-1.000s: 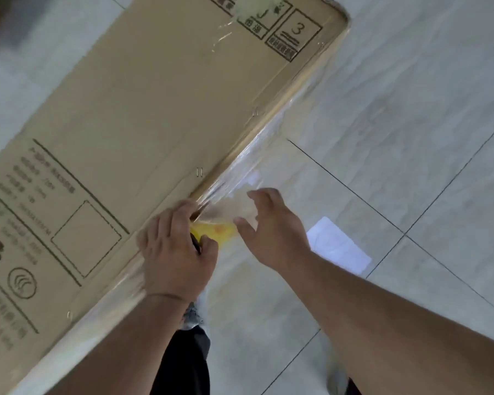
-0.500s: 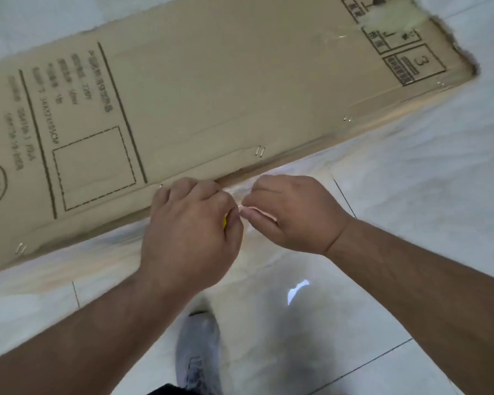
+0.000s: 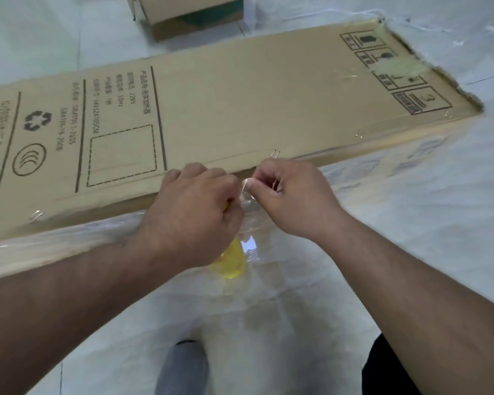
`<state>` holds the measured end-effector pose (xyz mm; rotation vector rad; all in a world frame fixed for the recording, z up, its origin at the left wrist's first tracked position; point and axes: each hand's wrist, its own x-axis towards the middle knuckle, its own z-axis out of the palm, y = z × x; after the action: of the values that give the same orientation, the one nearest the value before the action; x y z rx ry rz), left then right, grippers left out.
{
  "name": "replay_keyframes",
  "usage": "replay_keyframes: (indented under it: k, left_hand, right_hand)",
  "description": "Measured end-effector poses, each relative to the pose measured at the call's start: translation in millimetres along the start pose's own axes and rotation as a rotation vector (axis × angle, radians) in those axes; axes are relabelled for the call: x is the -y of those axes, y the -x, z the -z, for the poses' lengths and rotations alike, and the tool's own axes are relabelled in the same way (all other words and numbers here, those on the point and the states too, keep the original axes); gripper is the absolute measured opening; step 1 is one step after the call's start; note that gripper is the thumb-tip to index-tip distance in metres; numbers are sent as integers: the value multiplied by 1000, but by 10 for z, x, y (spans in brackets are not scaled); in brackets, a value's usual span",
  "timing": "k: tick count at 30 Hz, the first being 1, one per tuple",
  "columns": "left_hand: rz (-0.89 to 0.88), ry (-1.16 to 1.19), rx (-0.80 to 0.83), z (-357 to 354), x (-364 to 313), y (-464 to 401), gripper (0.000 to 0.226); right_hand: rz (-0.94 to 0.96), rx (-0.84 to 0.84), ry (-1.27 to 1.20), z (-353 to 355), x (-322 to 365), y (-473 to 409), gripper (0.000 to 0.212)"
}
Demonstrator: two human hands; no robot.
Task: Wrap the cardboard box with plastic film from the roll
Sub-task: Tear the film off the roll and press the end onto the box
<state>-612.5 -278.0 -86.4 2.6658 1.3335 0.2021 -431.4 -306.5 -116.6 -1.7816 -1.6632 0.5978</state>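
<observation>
The right hand (image 3: 291, 195) has its thumb and forefinger pressed together on a thin edge of clear plastic film (image 3: 247, 201), the other fingers curled in toward the palm. At nine o'clock from that pinch, almost touching it, the left hand (image 3: 191, 215) is closed around a yellow handle (image 3: 231, 260); the yellow end sticks out below the palm at about six o'clock. This is probably the core or grip of the film roll, though the hand hides most of it. The film runs between the two hands, crumpled and shiny, and spreads downward over the floor (image 3: 411, 223) toward the person's feet.

The cardboard box (image 3: 240, 109) lies flat just beyond the knuckles of both hands, at twelve o'clock from them. It is long, running from the left border of the view toward two o'clock, where its torn end sits. Its near edge passes right behind the fingertips, and a band of film clings along that edge to the left, under the left forearm. Printed text, a recycling mark and a dashed square show on its top.

A gray shoe (image 3: 183, 369) stands at six o'clock. A smaller carton (image 3: 188, 15) rests on the floor at twelve o'clock, past the long box.
</observation>
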Motion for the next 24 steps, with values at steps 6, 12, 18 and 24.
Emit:
replay_keyframes:
  k: [6,12,18,24]
  left_hand:
    - [-62,10,-18,68,61,93,18]
    - [-141,-2,32,96,127,257,19]
    - [-61,-23,71,99,88,176,39]
    - [-145,-13,30,60,183,345,60]
  right_hand:
    - [-151,-63,-161,-64,106,33,30]
    - [-289,-371,-378,310,-69,-196,40]
    - [-288,101,-288,6,-168,227,12]
    - [-350,-500,-410,144,-184,458,14]
